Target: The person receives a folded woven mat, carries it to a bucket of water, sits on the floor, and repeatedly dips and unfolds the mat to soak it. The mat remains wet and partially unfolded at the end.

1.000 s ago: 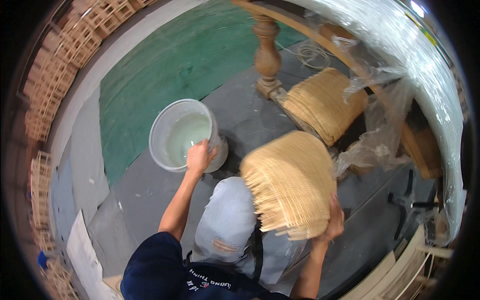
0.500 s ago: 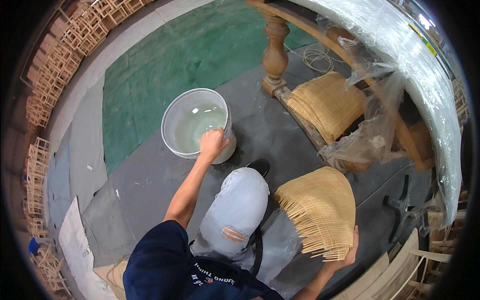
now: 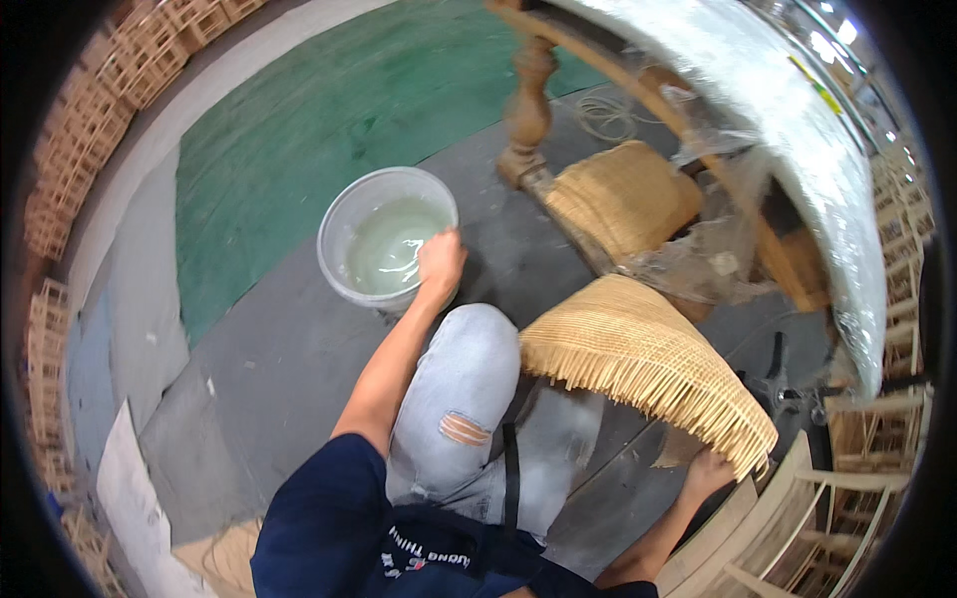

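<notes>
Two hands busy. Left hand [image 3: 440,262] at middle of frame, fingers curled over rim of white bucket [image 3: 344,214]; bucket sits upper left of middle, cloudy water inside. Right hand [image 3: 706,470] at lower right, holding up woven cane sheet [image 3: 638,349] from under; loose strands hang off its edge. Knee in pale ripped jeans [image 3: 461,389] between hands. Second cane piece [image 3: 623,199] lies upper right, beside turned wooden leg [image 3: 528,90].

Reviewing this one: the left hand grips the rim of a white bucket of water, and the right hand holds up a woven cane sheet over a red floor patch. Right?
Not quite: the floor patch is green, as the head view shows. The left hand does grip the white bucket rim, and the right hand holds the woven cane sheet.
</notes>
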Available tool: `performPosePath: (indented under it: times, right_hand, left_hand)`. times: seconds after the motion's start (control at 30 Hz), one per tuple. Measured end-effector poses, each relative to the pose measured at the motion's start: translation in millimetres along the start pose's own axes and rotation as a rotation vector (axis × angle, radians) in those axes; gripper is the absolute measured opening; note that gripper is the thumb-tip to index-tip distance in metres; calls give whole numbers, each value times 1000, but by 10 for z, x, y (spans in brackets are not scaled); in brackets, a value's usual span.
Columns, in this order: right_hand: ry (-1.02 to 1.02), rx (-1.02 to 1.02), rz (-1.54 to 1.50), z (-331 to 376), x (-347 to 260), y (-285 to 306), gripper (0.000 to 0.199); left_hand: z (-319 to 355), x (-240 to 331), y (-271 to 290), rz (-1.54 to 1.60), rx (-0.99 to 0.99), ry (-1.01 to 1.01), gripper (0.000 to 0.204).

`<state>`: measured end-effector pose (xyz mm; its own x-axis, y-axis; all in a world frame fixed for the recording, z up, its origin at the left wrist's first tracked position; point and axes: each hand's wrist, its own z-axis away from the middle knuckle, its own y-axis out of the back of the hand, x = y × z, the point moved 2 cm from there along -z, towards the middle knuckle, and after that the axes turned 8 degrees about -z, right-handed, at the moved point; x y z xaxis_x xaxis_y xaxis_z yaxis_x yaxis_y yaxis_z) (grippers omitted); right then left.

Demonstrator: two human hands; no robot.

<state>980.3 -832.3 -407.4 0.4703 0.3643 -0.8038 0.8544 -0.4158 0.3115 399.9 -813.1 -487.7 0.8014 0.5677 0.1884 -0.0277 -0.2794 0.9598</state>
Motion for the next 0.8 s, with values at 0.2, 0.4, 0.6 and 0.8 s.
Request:
performPosePath:
  times: [0.2,0.4,0.6,0.8]
  right_hand:
    - [81,-71,443,-287,-457,-286,40]
    - [-241,-145,244,-470,-715,-257,40]
    - [-150,-204,171,-1337,-1962,-623,26]
    - [-258,-264,283,-1872,-3186,-267,25]
  left_hand:
    - [102,33,-2,-10,-88,1,29]
    - [76,110,99,50,-96,-23,25]
    - [-129,229,781,-197,-300,-94,52]
    - [-489,510,2114,-158,-404,-183,69]
